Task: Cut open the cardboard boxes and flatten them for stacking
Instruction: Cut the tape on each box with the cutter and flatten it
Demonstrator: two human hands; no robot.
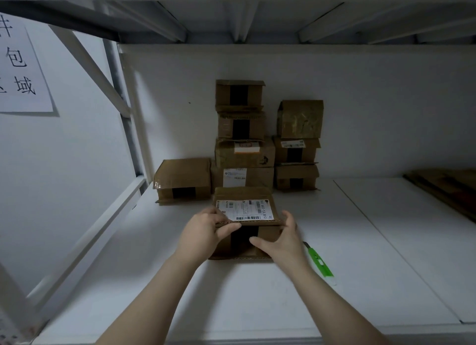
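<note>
A small brown cardboard box (pixel 244 198) with a white shipping label on top and dark tape down its front stands on the white shelf (pixel 257 293). My left hand (pixel 206 228) grips its left front corner, thumb on the top edge. My right hand (pixel 282 237) holds its right side, fingers across the front face. A green utility knife (pixel 319 261) lies on the shelf just right of my right hand, apart from it.
Several taped boxes are stacked in two columns (pixel 242 128) (pixel 298 143) against the back wall, with one more box (pixel 183 180) at the left. Flattened cardboard (pixel 448 187) lies at the far right. A shelf frame (pixel 123 107) stands left; a shelf deck hangs overhead.
</note>
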